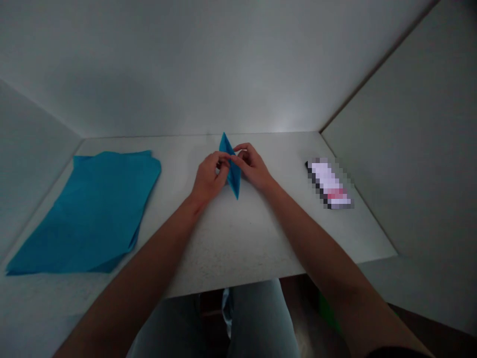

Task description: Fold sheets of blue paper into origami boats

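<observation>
A small folded piece of blue paper (234, 181), long and pointed at both ends, stands between my hands above the white table (238, 238). My left hand (211, 173) pinches it from the left, thumb and forefinger at its middle. From the right, my right hand (253, 165) grips the same paper, with fingertips close to those of the left. One point of the paper aims at the back wall, the other towards me. My fingers cover its middle, so the folds there are partly hidden.
A stack of blue paper sheets (97, 209) lies on the left of the table, its edges uneven. On the right lies a phone (330, 184) with a lit, pixelated screen. Walls (201, 64) close off the back and both sides. My legs are under the front edge.
</observation>
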The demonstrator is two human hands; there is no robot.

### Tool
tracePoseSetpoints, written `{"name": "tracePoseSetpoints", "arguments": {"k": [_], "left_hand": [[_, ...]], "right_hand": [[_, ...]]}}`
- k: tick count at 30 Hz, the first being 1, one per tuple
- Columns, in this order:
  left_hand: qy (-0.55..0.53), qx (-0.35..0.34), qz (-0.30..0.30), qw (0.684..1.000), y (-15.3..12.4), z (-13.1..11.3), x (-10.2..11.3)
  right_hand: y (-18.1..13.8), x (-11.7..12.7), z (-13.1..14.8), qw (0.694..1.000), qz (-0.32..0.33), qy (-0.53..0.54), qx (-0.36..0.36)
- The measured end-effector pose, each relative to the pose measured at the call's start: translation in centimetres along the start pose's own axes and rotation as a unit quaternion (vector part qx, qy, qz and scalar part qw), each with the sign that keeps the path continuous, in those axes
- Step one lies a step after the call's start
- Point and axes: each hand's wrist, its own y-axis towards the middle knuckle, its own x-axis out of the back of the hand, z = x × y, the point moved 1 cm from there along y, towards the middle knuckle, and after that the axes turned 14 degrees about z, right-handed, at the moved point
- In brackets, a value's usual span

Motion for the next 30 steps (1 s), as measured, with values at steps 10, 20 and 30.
{"name": "tracePoseSetpoints", "arguments": {"k": [10,20,30], "left_hand": [[-0.114,0.064,-0.070,0.989,0.2,1.4,-0.4],[-0.271,0.108,-0.074,0.954,1.4,3.2,0.9],[-0.261,0.115,-0.046,0.957,1.7,3.2,1.5]], "right_hand": [[-0.4,0.4,-0.8,0.999,0.029,0.037,-0.022],[-0.3,0.0,-0.4,0.996,0.042,0.074,-0.017],[-0.3,0.0,-0.9,0.997,0.019,0.045,-0.053]]}}
